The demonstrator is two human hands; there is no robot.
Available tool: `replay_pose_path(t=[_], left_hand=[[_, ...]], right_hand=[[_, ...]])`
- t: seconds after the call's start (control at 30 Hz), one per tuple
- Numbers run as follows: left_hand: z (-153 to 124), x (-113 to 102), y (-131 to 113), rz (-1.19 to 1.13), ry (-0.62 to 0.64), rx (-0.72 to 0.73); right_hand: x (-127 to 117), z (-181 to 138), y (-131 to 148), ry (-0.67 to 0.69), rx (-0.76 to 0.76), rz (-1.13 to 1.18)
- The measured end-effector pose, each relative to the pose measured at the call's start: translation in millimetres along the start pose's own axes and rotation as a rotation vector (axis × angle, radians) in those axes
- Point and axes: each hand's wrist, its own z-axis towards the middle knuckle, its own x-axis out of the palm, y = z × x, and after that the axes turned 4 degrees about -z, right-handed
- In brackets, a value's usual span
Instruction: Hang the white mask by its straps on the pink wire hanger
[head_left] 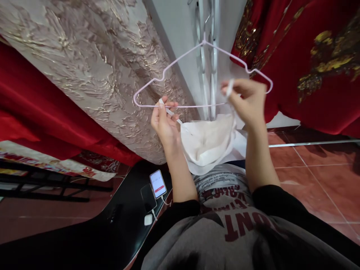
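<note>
A thin pale pink wire hanger hangs from a metal rack in front of me. My left hand pinches a white strap of a white garment at the hanger's lower bar. My right hand pinches the garment's other strap near the right end of the hanger. The garment sags between my hands, below the bar.
A beige embroidered fabric hangs at left with red cloth behind it. A red garment with gold embroidery hangs at right. A phone with a charger cable lies on a black surface. The floor has red tiles.
</note>
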Motion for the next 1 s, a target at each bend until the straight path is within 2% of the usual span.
replay_pose_path(t=[0.07,0.13,0.2,0.27,0.37,0.47,0.53,0.63,0.73,0.9,1.0], left_hand=[[2,-5,2,0.014,0.041,-0.002],[5,-13,3,0.007,0.099,-0.010],[7,-25,4,-0.014,0.121,0.013],[10,-36,4,-0.025,0.078,0.091],[14,-49,2,0.015,-0.108,0.250],[20,-51,-7,0.073,-0.322,0.409],[25,-48,-15,0.060,-0.356,0.503],[34,-39,-29,0.051,-0.204,0.555],[43,-27,-42,0.144,0.007,0.508],[58,-5,-66,0.351,0.229,0.352],[68,1,-77,0.436,0.300,0.204]], right_hand=[[8,-4,-6,0.273,0.030,-0.078],[8,-7,-14,0.379,0.047,-0.128],[2,-11,-18,0.372,0.044,-0.152],[-5,-13,-16,0.329,0.024,-0.162],[-13,-15,-10,0.274,-0.007,-0.174],[-15,-17,-8,0.261,-0.024,-0.182],[-15,-18,-9,0.256,-0.030,-0.188],[-14,-19,-10,0.250,-0.035,-0.209],[-14,-20,-9,0.260,-0.040,-0.235],[-15,-20,-11,0.239,-0.050,-0.303],[-14,-20,-12,0.223,-0.065,-0.338]])
